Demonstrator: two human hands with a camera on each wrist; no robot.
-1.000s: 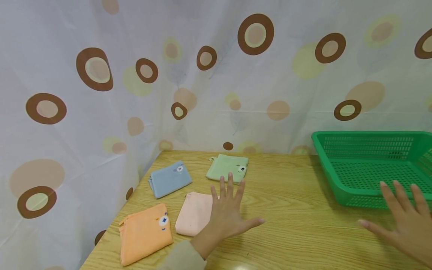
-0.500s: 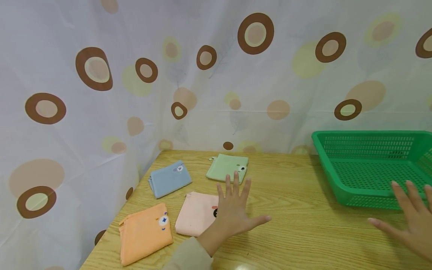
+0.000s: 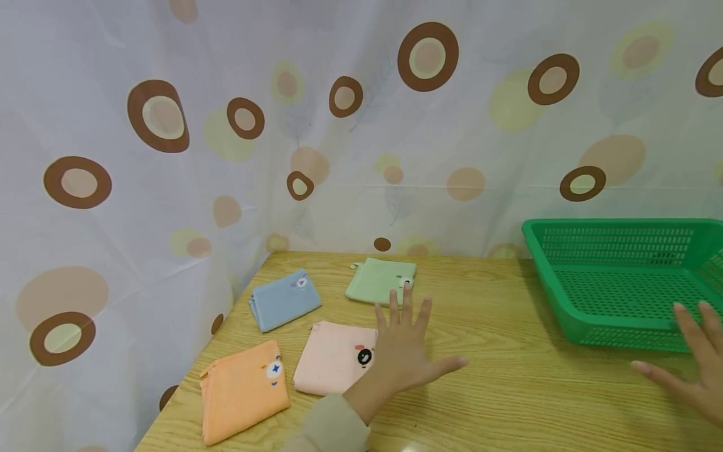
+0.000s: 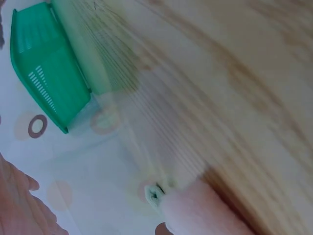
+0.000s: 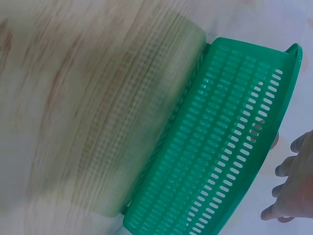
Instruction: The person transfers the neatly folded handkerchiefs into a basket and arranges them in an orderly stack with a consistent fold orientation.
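My left hand (image 3: 402, 355) hovers with spread, straight fingers, overlapping the right side of a pink folded cloth (image 3: 333, 361) that has a stitched face. Its fingertips overlap the lower edge of a green folded cloth (image 3: 375, 281) in the head view. Blue (image 3: 286, 301) and orange (image 3: 243, 392) folded cloths lie farther left. At the right edge, my right hand (image 3: 697, 370), partly cut off, also has its fingers spread and holds nothing. It is nearest to the front wall of a green plastic basket (image 3: 627, 333), which the right wrist view shows beside the fingers.
The slatted basket stands at the back right of the wooden table (image 3: 497, 389). A sheet with brown and beige circles (image 3: 361, 144) hangs behind the table and along its left side.
Both hands have drifted to the right, fingers still spread. More of the pink cloth and its stitched face now shows beside the left hand. The cloths and basket stay put.
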